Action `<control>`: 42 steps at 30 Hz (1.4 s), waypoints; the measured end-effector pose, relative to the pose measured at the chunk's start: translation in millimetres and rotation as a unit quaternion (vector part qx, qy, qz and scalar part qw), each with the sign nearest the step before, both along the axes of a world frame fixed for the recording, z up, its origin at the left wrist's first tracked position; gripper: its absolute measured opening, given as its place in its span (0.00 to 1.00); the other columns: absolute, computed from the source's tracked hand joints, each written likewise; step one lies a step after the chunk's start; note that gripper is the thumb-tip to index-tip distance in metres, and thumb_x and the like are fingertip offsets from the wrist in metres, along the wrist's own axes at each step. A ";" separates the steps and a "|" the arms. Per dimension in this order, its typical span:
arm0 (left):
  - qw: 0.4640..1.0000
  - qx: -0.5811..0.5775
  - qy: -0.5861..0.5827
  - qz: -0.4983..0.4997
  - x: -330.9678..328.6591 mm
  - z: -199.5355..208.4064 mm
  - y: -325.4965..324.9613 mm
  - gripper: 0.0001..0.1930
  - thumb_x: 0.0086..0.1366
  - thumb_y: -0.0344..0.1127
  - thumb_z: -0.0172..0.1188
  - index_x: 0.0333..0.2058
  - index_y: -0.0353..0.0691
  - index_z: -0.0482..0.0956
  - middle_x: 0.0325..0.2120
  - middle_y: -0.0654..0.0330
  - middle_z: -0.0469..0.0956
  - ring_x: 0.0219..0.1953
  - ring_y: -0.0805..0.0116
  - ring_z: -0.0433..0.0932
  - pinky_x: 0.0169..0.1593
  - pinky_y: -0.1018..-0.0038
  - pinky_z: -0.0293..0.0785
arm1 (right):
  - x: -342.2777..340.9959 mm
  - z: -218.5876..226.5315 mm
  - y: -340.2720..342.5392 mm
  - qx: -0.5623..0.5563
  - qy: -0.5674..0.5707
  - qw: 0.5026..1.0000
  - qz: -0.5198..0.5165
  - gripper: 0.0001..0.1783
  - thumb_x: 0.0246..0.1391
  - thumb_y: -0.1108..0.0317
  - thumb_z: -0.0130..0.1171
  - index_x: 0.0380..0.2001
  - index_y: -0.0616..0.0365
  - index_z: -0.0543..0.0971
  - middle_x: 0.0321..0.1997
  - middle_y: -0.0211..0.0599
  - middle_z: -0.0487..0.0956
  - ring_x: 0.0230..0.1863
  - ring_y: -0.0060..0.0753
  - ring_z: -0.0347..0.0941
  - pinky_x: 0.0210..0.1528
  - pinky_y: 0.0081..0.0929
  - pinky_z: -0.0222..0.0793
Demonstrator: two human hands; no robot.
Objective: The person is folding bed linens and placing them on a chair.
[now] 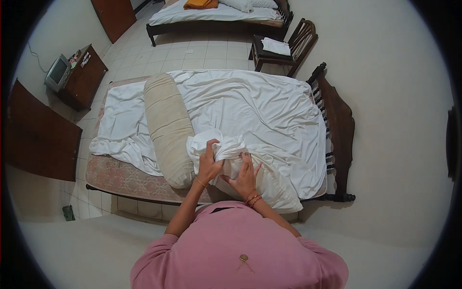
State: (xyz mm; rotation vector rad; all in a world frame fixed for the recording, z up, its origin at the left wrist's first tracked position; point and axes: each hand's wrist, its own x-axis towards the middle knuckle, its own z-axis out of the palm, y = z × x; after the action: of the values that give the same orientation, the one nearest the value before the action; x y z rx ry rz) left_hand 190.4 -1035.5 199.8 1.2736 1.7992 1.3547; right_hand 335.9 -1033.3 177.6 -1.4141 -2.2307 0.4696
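Observation:
My left hand point(209, 166) is closed on a bunched white pillowcase point(202, 142), its fingers wrapped in the gathered cloth. A cream pillow point(278, 190) lies at the bed's near edge, one end turned toward the pillowcase. At that end my right hand point(244, 177) grips the pillow, thumb apart from the fingers and fingertips at the cloth's folds. How far the pillow end reaches inside the pillowcase is hidden by my hands and the folds. Just left of my hands, a long beige bolster point(168, 127) lies across the bed.
A rumpled white sheet point(250, 103) covers much of the patterned mattress point(120, 171). The dark wooden headboard point(340, 135) stands on the right. Beyond are a chair point(274, 57) with a folded white cloth and another bed point(211, 26). A television point(58, 72) sits on a cabinet point(86, 79) at left.

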 end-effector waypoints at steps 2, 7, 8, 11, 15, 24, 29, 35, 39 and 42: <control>0.999 -0.031 0.019 -0.026 -1.0 6.8 -0.4 0.16 0.45 0.28 0.52 0.36 0.41 0.64 0.12 0.52 0.66 0.13 0.59 0.66 0.19 0.68 0.59 | 3.5 -11.6 2.4 0.016 0.019 1.000 -0.004 0.51 0.27 0.55 0.66 0.54 0.56 0.50 0.52 0.45 0.60 0.56 0.42 0.53 0.57 0.56 0.37; 0.995 0.072 -0.066 0.025 -9.5 -10.4 1.8 0.18 0.46 0.26 0.51 0.39 0.41 0.64 0.18 0.59 0.68 0.20 0.75 0.66 0.23 0.78 0.60 | 9.5 11.3 3.2 0.043 0.061 0.995 0.064 0.44 0.28 0.64 0.65 0.52 0.57 0.57 0.44 0.40 0.67 0.45 0.42 0.61 0.52 0.41 0.51; 0.995 0.072 -0.066 0.025 -10.8 -12.4 2.6 0.18 0.46 0.26 0.51 0.39 0.41 0.64 0.18 0.59 0.68 0.20 0.75 0.66 0.23 0.78 0.60 | 8.5 11.6 2.1 0.022 0.084 0.994 0.069 0.41 0.28 0.67 0.64 0.51 0.57 0.60 0.39 0.40 0.68 0.41 0.42 0.62 0.47 0.36 0.55; 0.989 0.014 -0.132 0.065 -8.9 -8.0 2.7 0.20 0.46 0.23 0.50 0.42 0.42 0.64 0.22 0.58 0.73 0.24 0.73 0.70 0.27 0.79 0.65 | 13.4 14.0 4.7 -0.022 0.122 0.989 0.082 0.36 0.30 0.74 0.60 0.49 0.58 0.64 0.31 0.40 0.69 0.35 0.42 0.64 0.40 0.31 0.59; 0.982 0.075 -0.100 0.141 -12.5 -10.6 10.2 0.16 0.47 0.23 0.49 0.38 0.38 0.67 0.23 0.57 0.74 0.25 0.75 0.70 0.30 0.81 0.66 | 20.8 27.3 1.7 -0.158 0.153 0.969 0.115 0.29 0.30 0.81 0.52 0.45 0.59 0.69 0.27 0.40 0.70 0.31 0.43 0.66 0.37 0.31 0.62; 0.965 0.028 -0.159 0.208 -142.3 -63.9 -17.3 0.14 0.48 0.27 0.49 0.36 0.30 0.70 0.25 0.58 0.72 0.26 0.73 0.69 0.32 0.77 0.66 | 56.5 17.7 -30.7 -0.157 0.198 0.965 0.068 0.38 0.30 0.80 0.57 0.51 0.55 0.59 0.25 0.51 0.73 0.29 0.52 0.70 0.32 0.37 0.65; 0.997 -0.055 0.026 0.054 -87.8 -45.9 -16.4 0.17 0.46 0.28 0.51 0.38 0.31 0.70 0.28 0.51 0.74 0.31 0.65 0.73 0.35 0.74 0.68 | 53.1 9.0 -6.5 -0.150 0.057 0.987 0.020 0.22 0.35 0.69 0.60 0.38 0.60 0.69 0.21 0.52 0.72 0.27 0.54 0.69 0.29 0.40 0.65; 0.936 -0.130 0.306 0.115 -74.6 -7.5 -47.1 0.18 0.38 0.21 0.54 0.34 0.38 0.72 0.29 0.51 0.64 0.30 0.52 0.69 0.33 0.63 0.66 | 52.3 5.0 22.1 -0.097 0.098 0.990 0.015 0.07 0.37 0.72 0.54 0.24 0.63 0.72 0.21 0.52 0.72 0.26 0.53 0.69 0.27 0.38 0.64; 0.931 -0.042 0.331 0.149 -73.3 -11.0 -72.1 0.17 0.37 0.20 0.53 0.32 0.36 0.72 0.30 0.51 0.63 0.32 0.52 0.67 0.36 0.64 0.66 | 44.3 11.2 46.1 -0.053 0.142 0.988 -0.006 0.05 0.37 0.74 0.52 0.22 0.63 0.71 0.19 0.51 0.72 0.25 0.53 0.69 0.25 0.37 0.63; 0.925 0.035 0.326 0.191 -66.0 -10.4 -86.2 0.16 0.35 0.19 0.51 0.29 0.33 0.71 0.30 0.50 0.62 0.33 0.53 0.66 0.38 0.67 0.65 | 34.0 30.1 73.7 -0.020 0.190 0.981 -0.026 0.04 0.37 0.75 0.51 0.22 0.63 0.72 0.19 0.50 0.71 0.24 0.51 0.69 0.24 0.34 0.62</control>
State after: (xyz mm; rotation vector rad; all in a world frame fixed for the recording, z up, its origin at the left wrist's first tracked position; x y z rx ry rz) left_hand 124.4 -1121.7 189.5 1.6001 2.5820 1.2802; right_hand 369.9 -959.5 207.7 -1.2745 -1.8845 0.7052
